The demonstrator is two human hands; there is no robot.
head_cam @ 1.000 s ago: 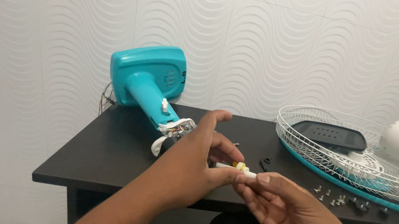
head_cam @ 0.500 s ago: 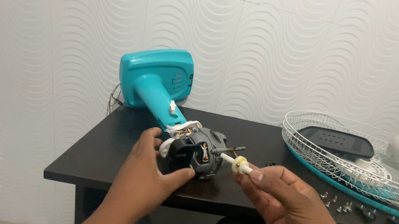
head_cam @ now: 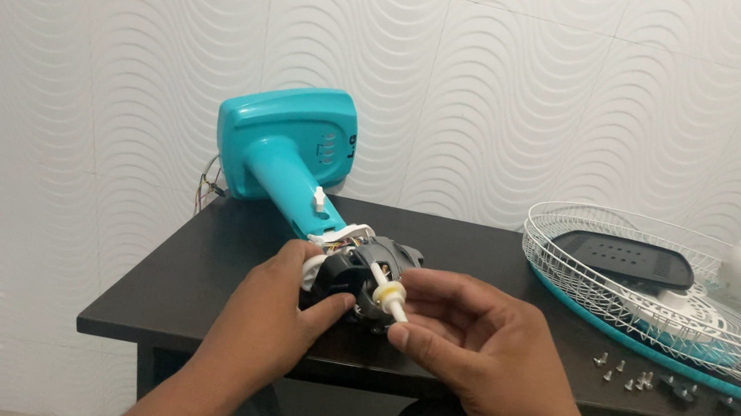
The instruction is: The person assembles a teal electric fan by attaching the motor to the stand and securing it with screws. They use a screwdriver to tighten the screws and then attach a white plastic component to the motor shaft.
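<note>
left hand (head_cam: 277,308) steadies grey motor (head_cam: 358,277); right hand (head_cam: 469,342) pinches white shaft (head_cam: 387,299).

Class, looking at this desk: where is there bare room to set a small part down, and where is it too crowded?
Bare patches: the table's front-left corner, left of the left hand, and the strip between the right hand and the loose screws. Also the dark top behind the fan motor, between the teal fan base and the wire grille. The right end is crowded.

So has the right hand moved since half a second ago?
Yes. The right hand carried the small white shaft piece leftward, up against the grey motor on the black table.
</note>
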